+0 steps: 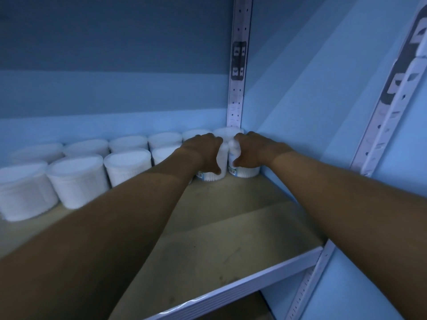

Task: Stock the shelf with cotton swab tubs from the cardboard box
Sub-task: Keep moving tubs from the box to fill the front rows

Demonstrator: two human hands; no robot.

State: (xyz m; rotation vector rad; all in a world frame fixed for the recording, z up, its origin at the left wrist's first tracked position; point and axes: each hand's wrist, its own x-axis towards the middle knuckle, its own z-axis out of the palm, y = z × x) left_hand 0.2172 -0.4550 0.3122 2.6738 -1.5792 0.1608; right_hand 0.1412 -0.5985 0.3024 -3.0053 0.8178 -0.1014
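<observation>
Reaching deep into the shelf [231,262] corner: left hand [203,150] curled round one cotton swab tub [213,175], right hand [250,148] curled round a second tub [245,172], both upright, side by side, bases apparently on the board. Each grip wraps its tub from above and outside. Right tub sits nearest the side wall [323,112]; stocked tubs [76,181] fill two rows leftward. Judged: release follows, hands drawing straight back. Cardboard box not visible.
</observation>
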